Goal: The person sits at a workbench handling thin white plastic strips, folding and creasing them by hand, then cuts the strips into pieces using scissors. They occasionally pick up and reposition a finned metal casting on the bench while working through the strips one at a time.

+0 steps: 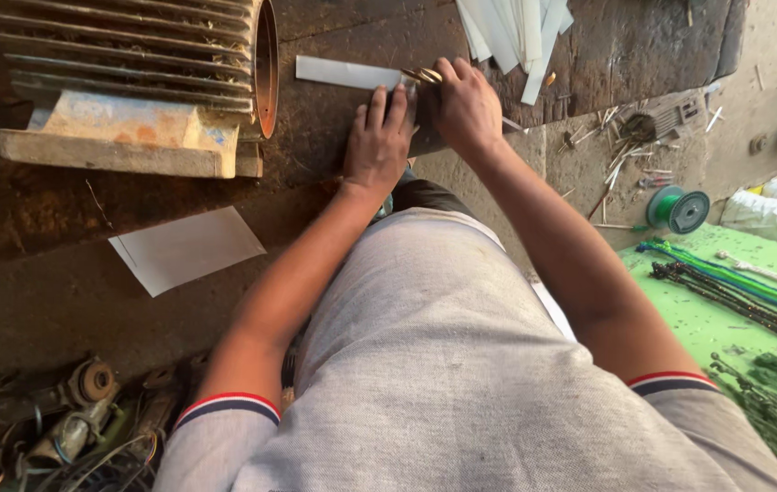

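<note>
1. Left hand (376, 137) lies flat, fingers spread, pressing the near end of a white strip (343, 72) down on the bench (33, 219), just right of the ribbed motor housing (133, 55).
2. Right hand (466, 107) is clenched on gold-handled scissors (422, 76), touching the strip's right end.
3. Cut looks under way, not finished; the strip shows whole.
4. Cut strips (511, 32) piled right of the housing: some pieces likely done.
5. White sheet (186, 248) below the housing, uncut.

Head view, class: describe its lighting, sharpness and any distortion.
Head view: warm, soft light, no hard shadows; both hands and the pale flat paper strip are fairly sharp; the lower-left tangle of dark wire coils lies dim; wide-angle lens bends edges.
</note>
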Tool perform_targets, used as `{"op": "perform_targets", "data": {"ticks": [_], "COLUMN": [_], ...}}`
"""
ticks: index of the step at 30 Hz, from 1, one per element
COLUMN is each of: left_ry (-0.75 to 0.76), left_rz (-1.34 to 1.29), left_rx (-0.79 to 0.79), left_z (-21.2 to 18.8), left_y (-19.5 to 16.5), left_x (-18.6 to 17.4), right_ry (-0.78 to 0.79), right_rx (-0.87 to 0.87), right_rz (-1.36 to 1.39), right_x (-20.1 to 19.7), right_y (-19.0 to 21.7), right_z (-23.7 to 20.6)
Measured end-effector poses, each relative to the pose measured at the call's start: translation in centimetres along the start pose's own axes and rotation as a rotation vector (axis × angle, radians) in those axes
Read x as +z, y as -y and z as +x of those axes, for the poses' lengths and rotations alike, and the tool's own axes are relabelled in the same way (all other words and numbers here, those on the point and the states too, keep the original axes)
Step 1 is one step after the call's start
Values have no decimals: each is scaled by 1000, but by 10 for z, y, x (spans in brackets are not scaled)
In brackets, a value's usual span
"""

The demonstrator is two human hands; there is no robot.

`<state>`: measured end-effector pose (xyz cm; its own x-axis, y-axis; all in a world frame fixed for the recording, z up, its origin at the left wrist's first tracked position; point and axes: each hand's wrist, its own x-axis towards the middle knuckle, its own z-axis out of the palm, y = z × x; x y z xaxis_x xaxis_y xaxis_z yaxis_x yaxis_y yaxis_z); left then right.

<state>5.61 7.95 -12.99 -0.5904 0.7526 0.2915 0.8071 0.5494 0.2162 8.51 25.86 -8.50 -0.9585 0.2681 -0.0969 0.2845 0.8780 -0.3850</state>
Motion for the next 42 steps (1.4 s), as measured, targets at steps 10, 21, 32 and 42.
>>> {"op": "perform_targets", "data": {"ticks": [10,21,32,42], "left_ry": [104,-28,-131,-159], "left_rz": [-65,-63,-332,-799], "left_rx": [-69,112,-167,-453], "left_z": [8,30,79,63], "left_y": [3,13,31,41], "left_x": [-8,-2,-99,-192], "right_ry": [74,30,-309,-375], "right_rx": [-104,-16,-356,-740], "right_rz": [-124,60,251,329], "right_x": [-8,-2,-73,-81], "right_y": [4,-25,36,84], "right_z": [-12,27,8,27]}}
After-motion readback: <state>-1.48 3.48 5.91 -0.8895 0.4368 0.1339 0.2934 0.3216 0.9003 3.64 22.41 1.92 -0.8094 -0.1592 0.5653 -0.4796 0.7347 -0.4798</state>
